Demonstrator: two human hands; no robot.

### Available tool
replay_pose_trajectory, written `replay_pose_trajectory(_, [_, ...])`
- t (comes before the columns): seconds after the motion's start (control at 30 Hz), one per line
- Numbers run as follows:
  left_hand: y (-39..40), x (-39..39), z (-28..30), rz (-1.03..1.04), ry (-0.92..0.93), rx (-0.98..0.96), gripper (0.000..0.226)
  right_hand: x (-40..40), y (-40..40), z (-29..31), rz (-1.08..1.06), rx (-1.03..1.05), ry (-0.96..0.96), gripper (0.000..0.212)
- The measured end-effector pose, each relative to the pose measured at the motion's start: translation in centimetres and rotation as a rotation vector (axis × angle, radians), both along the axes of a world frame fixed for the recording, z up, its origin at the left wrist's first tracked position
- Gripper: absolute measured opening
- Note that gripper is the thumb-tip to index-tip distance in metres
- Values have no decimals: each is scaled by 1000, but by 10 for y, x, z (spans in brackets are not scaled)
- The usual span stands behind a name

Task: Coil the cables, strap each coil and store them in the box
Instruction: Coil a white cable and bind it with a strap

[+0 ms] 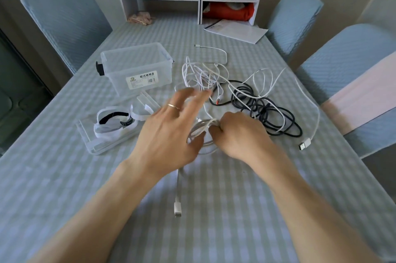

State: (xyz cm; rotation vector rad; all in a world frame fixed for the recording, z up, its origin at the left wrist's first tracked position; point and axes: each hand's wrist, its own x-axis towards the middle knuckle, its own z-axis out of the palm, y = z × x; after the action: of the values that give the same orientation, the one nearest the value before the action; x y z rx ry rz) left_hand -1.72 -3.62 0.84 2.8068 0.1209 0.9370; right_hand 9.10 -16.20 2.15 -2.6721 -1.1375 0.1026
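Coiling a white cable [201,132] into small loops, you work over the middle of a checked tablecloth [64,187]. Your right hand [237,134] is curled around one side of the coil, pinching the stacked loops together, probably so they do not spring apart while more cable is laid on. Your left hand [171,125] is spread wide with straight fingers above the coil's left side; it is blurred with motion, and whether a strand runs through its fingers cannot be told.

The coil lies roughly flat, just off the cloth, its opening facing up. From its near edge the cable's free tail [177,190] runs straight toward you, long axis pointing at your chest, ending in a white plug [177,209] resting on the cloth.

Beyond your hands sits the uncoiled pile: tangled white cables [203,74] and, to their right, a dark cable [263,110] in loose loops. One white lead trails off right to a USB plug [305,144] near the table edge.

To the left, within easy reach, the clear storage box [137,67] stands open and looks empty. Nearer you its lid [102,140] lies flat, holding white straps [107,130] and a black strap [113,116], apparently staged for binding each finished coil.
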Motion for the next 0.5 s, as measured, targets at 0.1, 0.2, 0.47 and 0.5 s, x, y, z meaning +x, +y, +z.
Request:
replay_pose_trajectory(0.1, [-7, 1, -3, -264, -106, -117, 40, 1, 2, 1, 24, -93, -42, 33])
replay_pose_trajectory(0.2, [-2, 6, -11, -246, -171, -249, 17, 5, -2, 0, 29, -32, -7, 36])
replay_pose_trajectory(0.47, [1, 10, -17, -79, -108, -662, 22, 9, 0, -1, 21, 271, 234, 53])
replay_pose_trajectory(0.5, [0, 10, -16, -85, -55, -766, 26, 8, 1, -2, 4, 301, 267, 51])
